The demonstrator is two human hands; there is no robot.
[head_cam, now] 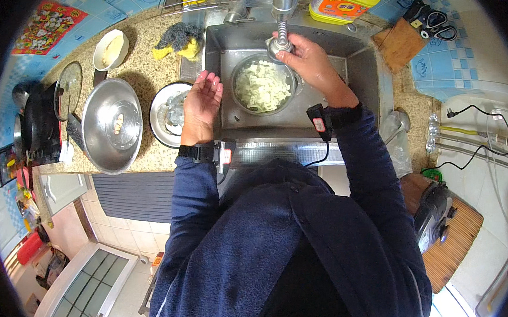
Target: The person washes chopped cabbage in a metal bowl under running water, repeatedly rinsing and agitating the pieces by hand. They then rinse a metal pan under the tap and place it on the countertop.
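My right hand [308, 62] grips the metal spray head [279, 50] of the faucet, whose hose [282, 29] hangs from above. Just below it, in the steel sink [314, 105], stands a round bowl [236, 97] full of pale, chopped pieces of food [263, 87]. Palm up and wet, my left hand [203, 99] is held empty over the left edge of the sink. It partly hides a dark-rimmed white bowl [157, 120] with translucent greyish pieces [175, 110] inside.
On the granite counter at left are a large steel bowl [95, 118], a white octagonal bowl [121, 54] and a cloth [184, 49]. A yellow jug [324, 14] stands behind the sink. Scissors [440, 32] and a wooden block [396, 45] are at right, an electric cooker [433, 217] lower right.
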